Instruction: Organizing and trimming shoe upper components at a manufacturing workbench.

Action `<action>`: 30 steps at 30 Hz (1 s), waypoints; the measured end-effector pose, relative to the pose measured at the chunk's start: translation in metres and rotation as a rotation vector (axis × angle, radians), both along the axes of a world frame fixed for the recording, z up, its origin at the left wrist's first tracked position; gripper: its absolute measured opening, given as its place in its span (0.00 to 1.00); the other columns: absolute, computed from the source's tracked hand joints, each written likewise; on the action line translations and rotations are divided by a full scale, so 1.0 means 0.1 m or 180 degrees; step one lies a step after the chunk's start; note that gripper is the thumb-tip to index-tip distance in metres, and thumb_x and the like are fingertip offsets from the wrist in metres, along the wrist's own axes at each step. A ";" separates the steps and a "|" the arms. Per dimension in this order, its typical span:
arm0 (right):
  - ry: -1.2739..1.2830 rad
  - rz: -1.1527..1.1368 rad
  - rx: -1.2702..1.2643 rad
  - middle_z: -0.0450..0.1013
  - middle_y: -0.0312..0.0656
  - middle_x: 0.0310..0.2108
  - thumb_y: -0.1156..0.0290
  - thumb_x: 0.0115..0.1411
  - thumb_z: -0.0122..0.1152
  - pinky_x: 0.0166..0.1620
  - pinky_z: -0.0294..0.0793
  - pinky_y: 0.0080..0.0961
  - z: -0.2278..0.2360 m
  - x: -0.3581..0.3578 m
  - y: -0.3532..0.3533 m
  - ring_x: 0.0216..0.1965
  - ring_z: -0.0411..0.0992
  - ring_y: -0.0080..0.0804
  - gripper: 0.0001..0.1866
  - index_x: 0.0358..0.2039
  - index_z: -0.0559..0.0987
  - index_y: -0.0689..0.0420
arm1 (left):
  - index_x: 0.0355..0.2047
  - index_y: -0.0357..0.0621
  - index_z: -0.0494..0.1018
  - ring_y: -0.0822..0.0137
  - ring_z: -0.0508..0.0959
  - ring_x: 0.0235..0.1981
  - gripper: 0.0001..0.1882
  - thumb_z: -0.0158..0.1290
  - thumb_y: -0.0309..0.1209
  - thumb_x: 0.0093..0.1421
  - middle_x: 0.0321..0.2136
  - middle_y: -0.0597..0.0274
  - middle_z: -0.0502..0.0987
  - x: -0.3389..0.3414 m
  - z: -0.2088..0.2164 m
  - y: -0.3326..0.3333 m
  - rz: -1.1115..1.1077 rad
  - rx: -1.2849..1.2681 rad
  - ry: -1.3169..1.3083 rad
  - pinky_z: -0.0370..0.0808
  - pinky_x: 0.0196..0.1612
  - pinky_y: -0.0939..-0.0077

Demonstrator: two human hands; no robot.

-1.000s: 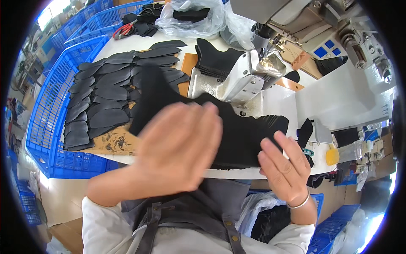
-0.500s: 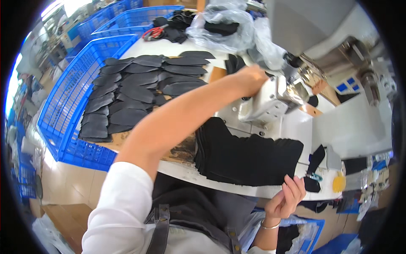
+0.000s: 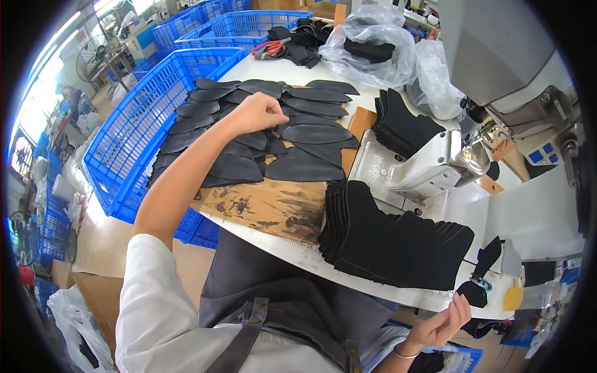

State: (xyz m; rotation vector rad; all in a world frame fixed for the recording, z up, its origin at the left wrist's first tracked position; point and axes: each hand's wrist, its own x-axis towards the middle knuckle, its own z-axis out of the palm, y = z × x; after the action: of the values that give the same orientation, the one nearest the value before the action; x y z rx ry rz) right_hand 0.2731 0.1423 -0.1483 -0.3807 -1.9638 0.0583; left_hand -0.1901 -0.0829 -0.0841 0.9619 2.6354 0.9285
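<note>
My left hand [image 3: 260, 114] hovers over several rows of black leaf-shaped pieces [image 3: 230, 169], which overlap on a brown board [image 3: 261, 204]. Its thumb and fingers are pinched together; whatever may be between them blends into the dark pieces below. Loosely curled and with nothing visible in it, my right hand [image 3: 443, 322] is at the table's front edge. Its fingertips come close to a small black piece [image 3: 472, 294]. Between the hands lies a thick stack of black shaped pieces [image 3: 398, 242].
A white metal machine [image 3: 429, 163] stands beyond the stack, with another black pile [image 3: 404, 124] behind it. Blue plastic baskets [image 3: 118, 146] flank the table on the left. Red-handled scissors [image 3: 272, 48] and a clear plastic bag [image 3: 373, 46] lie at the back.
My left hand has moved left from the machine to above the leaf-shaped pieces. The view has shifted, and my right hand stays near the front edge.
</note>
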 end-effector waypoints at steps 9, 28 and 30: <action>0.0120 0.0129 -0.0173 0.72 0.49 0.39 0.84 0.58 0.44 0.46 0.72 0.32 -0.01 0.07 -0.04 0.41 0.70 0.43 0.10 0.37 0.73 0.64 | 0.22 0.39 0.79 0.57 0.80 0.30 0.14 0.64 0.40 0.45 0.23 0.52 0.79 0.18 -0.04 0.05 0.0407 -0.0874 0.0131 0.75 0.36 0.69; 0.0175 0.0429 -0.0513 0.73 0.53 0.35 0.86 0.57 0.43 0.38 0.73 0.31 0.11 0.08 -0.10 0.35 0.71 0.44 0.11 0.37 0.73 0.67 | 0.26 0.37 0.78 0.67 0.75 0.28 0.12 0.60 0.35 0.50 0.28 0.59 0.77 0.24 0.18 0.73 -0.0129 0.0716 -0.0607 0.72 0.33 0.71; -0.0016 0.0594 -0.0307 0.73 0.53 0.37 0.86 0.58 0.43 0.37 0.73 0.28 0.33 0.03 -0.03 0.35 0.71 0.41 0.11 0.39 0.73 0.68 | 0.32 0.38 0.77 0.73 0.74 0.30 0.13 0.60 0.36 0.54 0.30 0.64 0.77 0.37 0.23 0.71 0.0071 0.1200 -0.1370 0.72 0.32 0.73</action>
State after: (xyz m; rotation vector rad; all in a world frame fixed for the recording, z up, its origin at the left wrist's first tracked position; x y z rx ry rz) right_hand 0.2762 0.1397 -0.1152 -0.2593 -2.0018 0.2729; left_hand -0.1528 -0.0117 -0.0611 0.6992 2.1568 1.4845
